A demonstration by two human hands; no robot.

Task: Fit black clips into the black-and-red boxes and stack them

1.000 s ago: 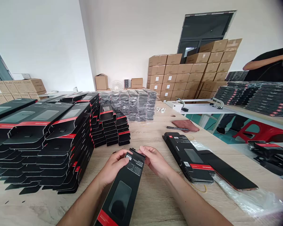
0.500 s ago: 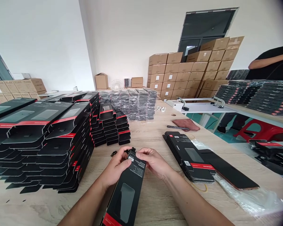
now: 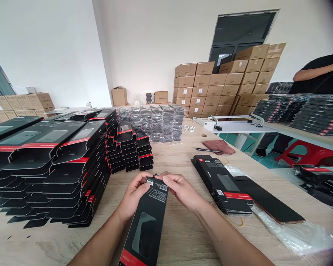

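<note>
I hold a long black package box (image 3: 147, 225) with a red band and a clear window, its far end raised above the wooden table (image 3: 183, 229). My left hand (image 3: 134, 195) grips the box's top left corner, fingers curled round it. My right hand (image 3: 180, 190) pinches the top right corner, where the end flap sits. A white barcode label shows near the top of the box.
Tall stacks of flat black boxes (image 3: 50, 162) fill the table's left side, with shorter stacks (image 3: 133, 147) and wrapped bundles (image 3: 155, 122) behind. A pile of boxes (image 3: 222, 184), a dark phone-like slab (image 3: 269, 205) and clear film lie at right. Cartons (image 3: 227, 85) stand behind; another person's arm (image 3: 316, 72) is at far right.
The box's far end has risen slightly and its end flap has folded in. Both hands have closed in on the top corners.
</note>
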